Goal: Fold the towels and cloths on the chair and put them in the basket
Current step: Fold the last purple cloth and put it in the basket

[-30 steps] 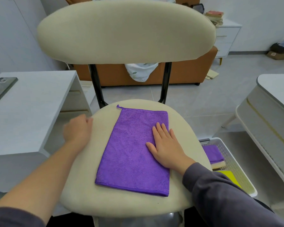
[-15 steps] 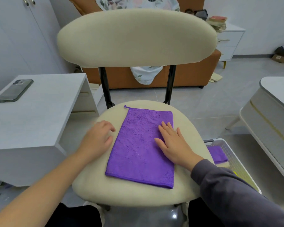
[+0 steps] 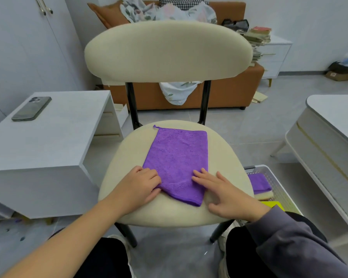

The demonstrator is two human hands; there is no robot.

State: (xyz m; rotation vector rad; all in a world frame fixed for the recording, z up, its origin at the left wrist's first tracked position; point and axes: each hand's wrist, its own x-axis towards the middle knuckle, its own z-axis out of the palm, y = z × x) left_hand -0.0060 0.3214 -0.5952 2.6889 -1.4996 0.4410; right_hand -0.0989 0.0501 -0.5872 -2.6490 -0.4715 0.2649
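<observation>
purple cloth lies folded into a long rectangle down the middle of the chair seat, its far edge close to the back posts, a small loop sticking off the far left corner. bare cream seat shows along both long sides and across the front. the near edge runs at a slant and looks creased. the left hand has its grip curled round the near left corner. the right hand has a flat, spread grip holding nothing, fingertips on the near right part, thumb on the seat. the basket stands on the floor just beside the seat's right edge, a second folded purple cloth inside.
</observation>
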